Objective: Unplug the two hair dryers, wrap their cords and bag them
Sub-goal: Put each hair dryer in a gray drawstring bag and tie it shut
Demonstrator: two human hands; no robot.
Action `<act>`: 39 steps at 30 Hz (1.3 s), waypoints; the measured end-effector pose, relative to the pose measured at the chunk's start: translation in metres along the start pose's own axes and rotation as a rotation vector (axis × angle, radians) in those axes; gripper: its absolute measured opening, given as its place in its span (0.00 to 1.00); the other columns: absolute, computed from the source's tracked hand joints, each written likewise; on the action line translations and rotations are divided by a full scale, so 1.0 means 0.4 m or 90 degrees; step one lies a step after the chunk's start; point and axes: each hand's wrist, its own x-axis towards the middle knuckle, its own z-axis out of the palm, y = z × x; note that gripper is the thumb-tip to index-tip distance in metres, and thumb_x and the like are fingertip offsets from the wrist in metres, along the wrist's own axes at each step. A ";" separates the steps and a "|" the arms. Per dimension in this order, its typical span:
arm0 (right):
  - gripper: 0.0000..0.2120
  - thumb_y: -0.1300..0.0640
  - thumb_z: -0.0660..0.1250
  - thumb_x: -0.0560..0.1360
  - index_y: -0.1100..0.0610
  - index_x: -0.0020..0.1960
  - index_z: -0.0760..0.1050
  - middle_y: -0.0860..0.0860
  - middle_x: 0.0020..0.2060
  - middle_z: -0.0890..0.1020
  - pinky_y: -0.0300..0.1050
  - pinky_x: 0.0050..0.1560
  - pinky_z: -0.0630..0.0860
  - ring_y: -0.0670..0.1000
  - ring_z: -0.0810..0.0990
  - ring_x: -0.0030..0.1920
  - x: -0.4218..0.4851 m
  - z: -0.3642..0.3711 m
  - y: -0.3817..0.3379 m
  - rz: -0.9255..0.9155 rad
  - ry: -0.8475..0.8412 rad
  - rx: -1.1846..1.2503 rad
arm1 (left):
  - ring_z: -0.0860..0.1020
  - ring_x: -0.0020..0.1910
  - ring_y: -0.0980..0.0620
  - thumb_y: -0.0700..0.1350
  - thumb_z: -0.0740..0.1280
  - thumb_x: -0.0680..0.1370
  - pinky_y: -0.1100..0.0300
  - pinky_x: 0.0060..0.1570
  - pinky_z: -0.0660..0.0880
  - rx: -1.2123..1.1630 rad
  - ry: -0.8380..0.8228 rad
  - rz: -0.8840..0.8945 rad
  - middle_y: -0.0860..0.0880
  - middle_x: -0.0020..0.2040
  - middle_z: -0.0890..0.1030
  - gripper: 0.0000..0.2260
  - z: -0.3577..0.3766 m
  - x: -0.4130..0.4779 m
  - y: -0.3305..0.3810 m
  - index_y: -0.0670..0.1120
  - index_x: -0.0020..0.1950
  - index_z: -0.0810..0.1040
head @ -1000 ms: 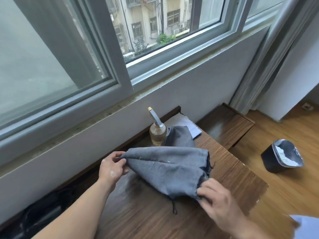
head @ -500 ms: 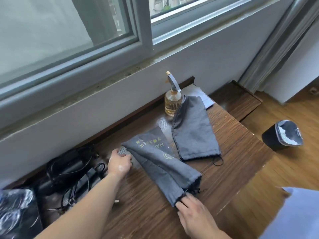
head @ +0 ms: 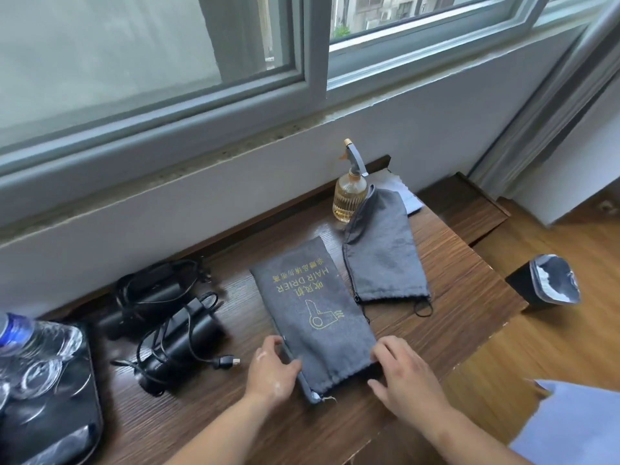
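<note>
Printed bag (head: 312, 307) lies flat on table (head: 453, 330), drawstring mouth toward the person. Left hand (head: 270, 370) pinches its left edge, thumb on top; right hand (head: 406, 377) rests relaxed fingers on the right corner. Fabric judged light, limp, not slippery: take both mouth edges to open. Yellow print: "HAIR DRIER", Chinese characters, dryer icon. Hair dryers (head: 174, 330) lie near, to its left, cords looped over them

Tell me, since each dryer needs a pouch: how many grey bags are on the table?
2. The printed bag lies nearest, left hand and right hand at its mouth end; the plain bag lies right of it, its far end by the spray bottle. None looks hidden.
</note>
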 end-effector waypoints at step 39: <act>0.10 0.50 0.62 0.75 0.45 0.55 0.74 0.49 0.35 0.82 0.47 0.31 0.71 0.54 0.82 0.36 0.180 0.094 -0.380 -0.103 -0.090 -0.194 | 0.79 0.44 0.51 0.47 0.75 0.73 0.67 0.43 0.72 -0.183 0.296 -0.065 0.53 0.42 0.81 0.09 -0.326 -0.150 -0.294 0.48 0.45 0.76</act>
